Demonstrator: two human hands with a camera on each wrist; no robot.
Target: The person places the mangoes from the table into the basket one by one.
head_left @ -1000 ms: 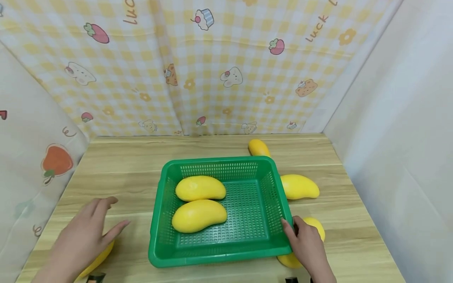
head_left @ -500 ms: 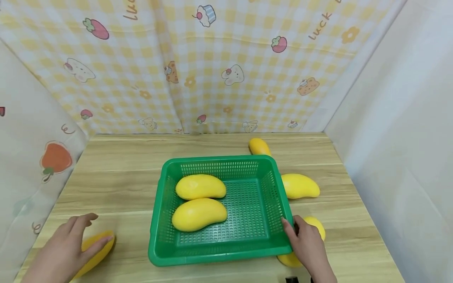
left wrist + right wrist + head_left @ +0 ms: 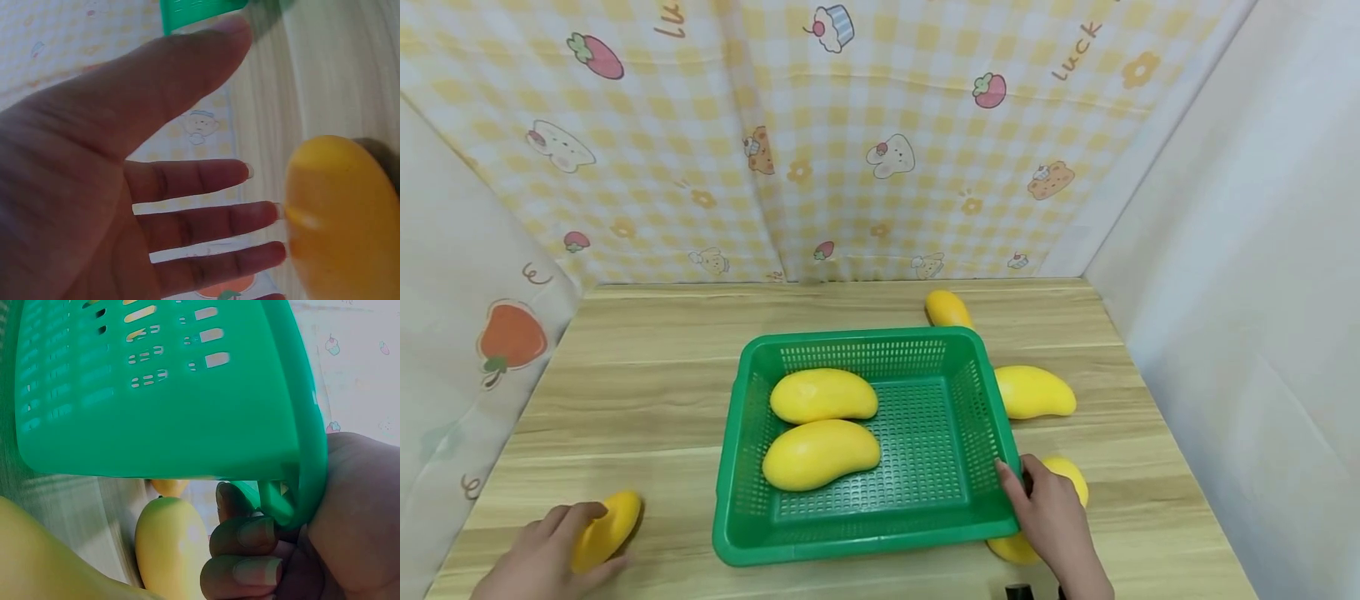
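A green plastic basket [image 3: 790, 552] stands mid-table, holding two yellow mangoes, a far mango [image 3: 823, 396] and a near mango [image 3: 820, 454]. My right hand [image 3: 1057, 521] grips its right rim, thumb on the inside; in the right wrist view the curled fingers [image 3: 240, 578] hook under the rim [image 3: 306, 419]. At the lower left, my left hand [image 3: 550, 554] is at another mango [image 3: 613, 527] on the table, thumb and fingers spread to either side of it. Seen from the left wrist, straight fingertips [image 3: 272, 212] come right up to that mango [image 3: 344, 225].
Right of the basket lie a mango [image 3: 1036, 393] and more yellow fruit [image 3: 1070, 477] partly hidden by my right hand. One more mango [image 3: 947, 309] sits behind the basket's far corner. A patterned curtain [image 3: 850, 167] backs the wooden table [image 3: 647, 358]; white cloth [image 3: 1247, 317] hangs on the right.
My left hand has moved left and down onto the mango at the lower left, covering part of it. The right hand and the basket have stayed in place.
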